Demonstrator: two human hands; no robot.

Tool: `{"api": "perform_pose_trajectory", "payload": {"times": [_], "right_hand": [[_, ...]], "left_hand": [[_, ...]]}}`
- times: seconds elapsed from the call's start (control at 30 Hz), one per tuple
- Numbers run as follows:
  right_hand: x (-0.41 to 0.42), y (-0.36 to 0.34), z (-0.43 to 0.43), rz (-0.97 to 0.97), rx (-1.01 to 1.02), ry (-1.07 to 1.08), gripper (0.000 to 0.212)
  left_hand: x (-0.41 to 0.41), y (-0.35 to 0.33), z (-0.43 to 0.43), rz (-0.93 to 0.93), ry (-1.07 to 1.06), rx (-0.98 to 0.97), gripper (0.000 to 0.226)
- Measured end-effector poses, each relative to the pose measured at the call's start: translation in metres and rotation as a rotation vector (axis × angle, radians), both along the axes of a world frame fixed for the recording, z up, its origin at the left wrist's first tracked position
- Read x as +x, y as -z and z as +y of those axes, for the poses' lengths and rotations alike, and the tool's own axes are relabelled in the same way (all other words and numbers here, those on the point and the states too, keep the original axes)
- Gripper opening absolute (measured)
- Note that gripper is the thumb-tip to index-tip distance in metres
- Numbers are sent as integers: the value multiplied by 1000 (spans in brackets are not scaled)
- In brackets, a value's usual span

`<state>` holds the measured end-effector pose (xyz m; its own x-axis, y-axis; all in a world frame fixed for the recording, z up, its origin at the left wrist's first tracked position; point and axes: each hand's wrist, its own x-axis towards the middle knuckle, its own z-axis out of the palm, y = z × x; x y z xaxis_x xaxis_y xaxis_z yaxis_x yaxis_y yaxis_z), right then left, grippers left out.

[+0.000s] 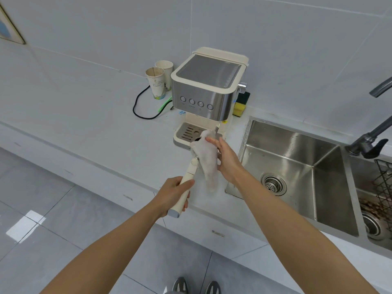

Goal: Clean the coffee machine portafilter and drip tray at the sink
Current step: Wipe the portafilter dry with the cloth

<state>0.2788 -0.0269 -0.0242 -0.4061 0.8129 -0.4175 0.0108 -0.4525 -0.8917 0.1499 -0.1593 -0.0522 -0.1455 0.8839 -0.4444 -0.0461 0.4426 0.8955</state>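
Note:
My left hand [175, 193] grips the cream handle of the portafilter [187, 179], held over the counter edge in front of the coffee machine [206, 85]. A white cloth [206, 160] is draped over the portafilter's metal head, which is mostly hidden. My right hand [226, 159] presses the cloth against that head, fingers wrapped around it. The drip tray [187, 132] with its slotted metal grate sits in the base of the machine, just behind the cloth. The steel sink [297, 158] lies to the right.
Two paper cups [158, 80] and a black cable [140, 105] stand left of the machine. A yellow-green sponge [240, 105] leans behind it. A dark faucet [369, 141] rises at the right, with a wire basket [384, 179] in the second basin.

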Motion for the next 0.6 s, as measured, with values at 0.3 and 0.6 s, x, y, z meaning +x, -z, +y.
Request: {"api": "perform_pose_trajectory", "payload": {"times": [0.3,0.6], "right_hand": [[9,1,10,-357,308,-44,50],[16,-6,17,-543,295,-225,27]], "left_hand": [[13,3,-6,130,119,49,20],[13,5,-13,144,136,54,23]]}}
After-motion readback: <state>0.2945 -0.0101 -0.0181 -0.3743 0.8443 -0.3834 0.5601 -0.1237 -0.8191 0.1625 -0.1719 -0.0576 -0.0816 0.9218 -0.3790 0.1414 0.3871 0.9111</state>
